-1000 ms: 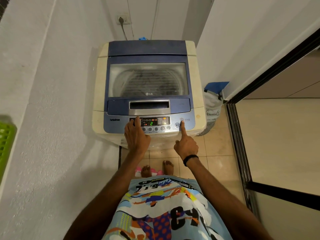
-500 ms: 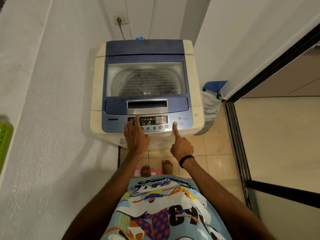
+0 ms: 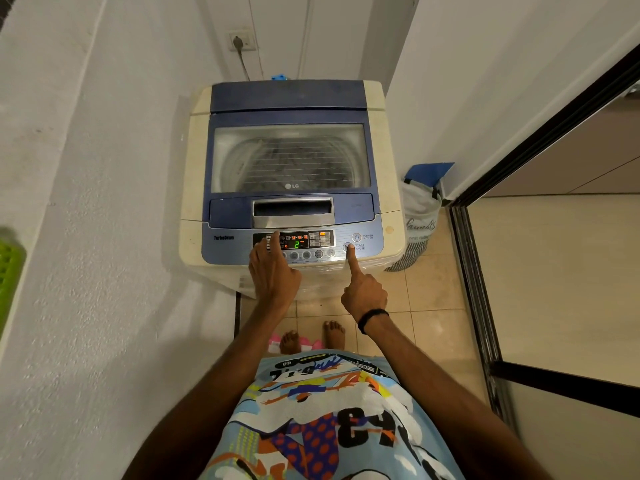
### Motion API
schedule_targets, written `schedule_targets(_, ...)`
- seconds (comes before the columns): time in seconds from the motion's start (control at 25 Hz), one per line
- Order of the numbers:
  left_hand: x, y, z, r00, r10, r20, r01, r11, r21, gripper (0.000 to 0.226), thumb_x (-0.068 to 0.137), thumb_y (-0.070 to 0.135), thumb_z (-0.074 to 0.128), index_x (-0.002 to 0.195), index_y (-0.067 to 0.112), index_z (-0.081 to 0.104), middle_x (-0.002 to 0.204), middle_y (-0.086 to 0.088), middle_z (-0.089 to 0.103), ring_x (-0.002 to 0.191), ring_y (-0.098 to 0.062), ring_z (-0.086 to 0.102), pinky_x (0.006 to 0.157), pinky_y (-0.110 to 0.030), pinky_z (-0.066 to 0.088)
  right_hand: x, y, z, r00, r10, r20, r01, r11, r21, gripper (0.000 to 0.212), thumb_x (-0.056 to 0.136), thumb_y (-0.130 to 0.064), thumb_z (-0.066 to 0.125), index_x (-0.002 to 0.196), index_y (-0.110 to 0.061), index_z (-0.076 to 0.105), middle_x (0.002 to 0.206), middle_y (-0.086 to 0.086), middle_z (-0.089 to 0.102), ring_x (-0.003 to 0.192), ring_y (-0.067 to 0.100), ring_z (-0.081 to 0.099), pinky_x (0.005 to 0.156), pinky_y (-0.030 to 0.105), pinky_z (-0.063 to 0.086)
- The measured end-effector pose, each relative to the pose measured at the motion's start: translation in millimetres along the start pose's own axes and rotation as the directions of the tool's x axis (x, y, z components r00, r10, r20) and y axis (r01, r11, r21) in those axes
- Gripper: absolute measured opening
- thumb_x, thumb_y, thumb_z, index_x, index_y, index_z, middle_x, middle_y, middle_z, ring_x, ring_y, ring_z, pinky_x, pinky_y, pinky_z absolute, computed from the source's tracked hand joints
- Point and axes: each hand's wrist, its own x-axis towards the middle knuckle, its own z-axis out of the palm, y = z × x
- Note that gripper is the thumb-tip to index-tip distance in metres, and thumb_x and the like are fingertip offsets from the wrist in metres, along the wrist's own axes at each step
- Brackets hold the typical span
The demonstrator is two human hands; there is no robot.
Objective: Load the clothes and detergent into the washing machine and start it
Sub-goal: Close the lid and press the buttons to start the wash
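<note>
A cream and blue top-loading washing machine [image 3: 195,168] stands in front of me with its glass lid [image 3: 291,157] shut. Dark clothes show dimly through the glass inside the drum. The control panel's display [image 3: 296,244] is lit and shows a green 2. My left hand [image 3: 273,275] rests flat on the left part of the panel, its fingers over the display's left end. My right hand [image 3: 363,292] points with the index finger, the other fingers curled. Its tip is on the START/PAUSE button [image 3: 346,247], just below the POWER button [image 3: 356,237].
A white laundry bag [image 3: 420,209] with a blue flap stands on the tiled floor right of the machine. A dark sliding-door frame [image 3: 478,271] runs along the right. A white wall is close on the left, with a green basket [image 3: 10,271] at its edge. The plug sits in a wall socket [image 3: 242,39] behind.
My right index finger has moved from the POWER button down and left onto the START/PAUSE button. My left hand has stayed on the panel.
</note>
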Motion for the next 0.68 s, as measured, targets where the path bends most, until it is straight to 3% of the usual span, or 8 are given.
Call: schedule_targets(0.68,1.0,4.9,1.5,1.0,-0.02,0.004,0.02,1.0,-0.007,0.082,0.076,0.006,0.072,0.149,0.013,0.036,0.146,-0.015,0.046,0.139,-0.033,0.038,0.116,-0.045,0.036,3.7,3.0,-3.0,1.0,-0.024,0.008,0.025,0.989,-0.145,0.107,0.086,0.001,0.056,0.152,-0.042,-0.016,0.086,0.011,0.062,0.064,0.021,0.055,0.061,0.037,0.052)
